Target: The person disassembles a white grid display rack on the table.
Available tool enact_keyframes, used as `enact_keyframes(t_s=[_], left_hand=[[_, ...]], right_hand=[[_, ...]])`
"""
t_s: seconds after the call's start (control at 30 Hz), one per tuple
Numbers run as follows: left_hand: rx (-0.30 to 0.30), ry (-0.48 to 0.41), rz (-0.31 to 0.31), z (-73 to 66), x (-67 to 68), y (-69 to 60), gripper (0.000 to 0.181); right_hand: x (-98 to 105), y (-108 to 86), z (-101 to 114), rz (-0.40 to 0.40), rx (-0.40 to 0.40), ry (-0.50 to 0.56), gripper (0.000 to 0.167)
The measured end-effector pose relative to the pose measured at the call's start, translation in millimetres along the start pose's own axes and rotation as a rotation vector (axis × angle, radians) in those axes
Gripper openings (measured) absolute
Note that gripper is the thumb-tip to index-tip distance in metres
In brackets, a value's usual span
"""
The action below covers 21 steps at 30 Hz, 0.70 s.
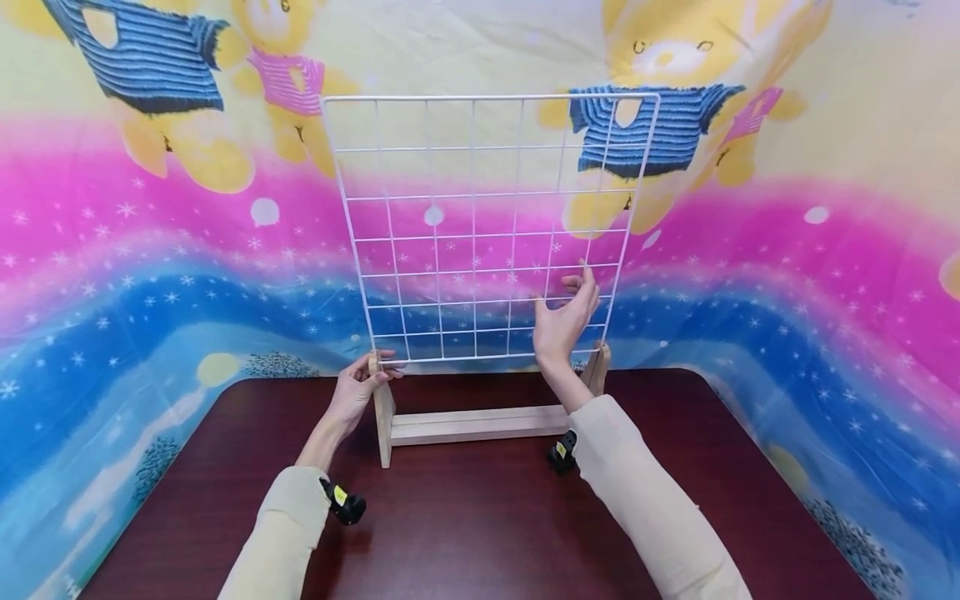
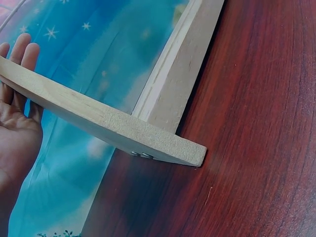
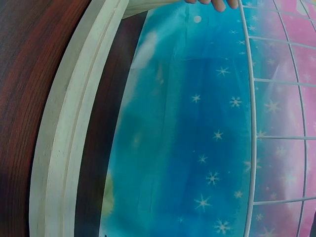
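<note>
A white wire grid panel (image 1: pixel 474 233) stands upright, its lower corners at the tops of the two side pieces of a wooden stand (image 1: pixel 480 425). My left hand (image 1: pixel 356 390) grips the top of the left side piece, thumb in front and fingers reaching past it. In the left wrist view, that side piece (image 2: pixel 103 113) crosses in front of the fingers of my left hand (image 2: pixel 19 118). My right hand (image 1: pixel 562 325) is raised at the panel's lower right, thumb and fingers spread apart against the wires; exact contact is unclear. The right wrist view shows the panel's bottom wire (image 3: pixel 253 123).
A dark red wooden table (image 1: pixel 465 517) carries the stand. Behind it hangs a printed cloth (image 1: pixel 750 250) with bears and snowflakes. A crossbar (image 3: pixel 64 148) joins the stand's sides low down. Black wrist cameras (image 1: pixel 347 503) sit at both sleeves.
</note>
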<state>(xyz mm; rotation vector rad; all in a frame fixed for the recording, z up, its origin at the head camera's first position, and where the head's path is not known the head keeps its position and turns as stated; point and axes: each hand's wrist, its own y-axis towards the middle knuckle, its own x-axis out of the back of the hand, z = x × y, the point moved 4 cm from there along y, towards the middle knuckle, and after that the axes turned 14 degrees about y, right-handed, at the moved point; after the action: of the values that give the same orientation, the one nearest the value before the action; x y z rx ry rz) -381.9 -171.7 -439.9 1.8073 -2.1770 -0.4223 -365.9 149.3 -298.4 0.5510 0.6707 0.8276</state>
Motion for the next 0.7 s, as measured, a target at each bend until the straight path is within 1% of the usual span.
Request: enact_keyframes(t_s=[0.23,0.43,0.53,0.7], left_hand=[[-0.032,-0.019,0.003,1.3,-0.3,-0.5,0.027],[-0.027,-0.015,0.003,1.3,0.9,-2.2,0.027],[-0.034,-0.026,0.005,1.1,0.3,-1.4,0.029],[-0.042,-0.034,0.011,0.1,-0.5,-0.9,0.03]], right_hand=[[0.5,2.9,0.1,-0.004,-0.015,-0.007,0.075],[0.0,3.3,3.6,0.003,-0.012,-0.011,0.076],[-0.7,5.0,6.0,0.004,0.004,-0.016,0.076],[-1.3,9.1,9.3,-0.003,0.003,-0.029,0.076]])
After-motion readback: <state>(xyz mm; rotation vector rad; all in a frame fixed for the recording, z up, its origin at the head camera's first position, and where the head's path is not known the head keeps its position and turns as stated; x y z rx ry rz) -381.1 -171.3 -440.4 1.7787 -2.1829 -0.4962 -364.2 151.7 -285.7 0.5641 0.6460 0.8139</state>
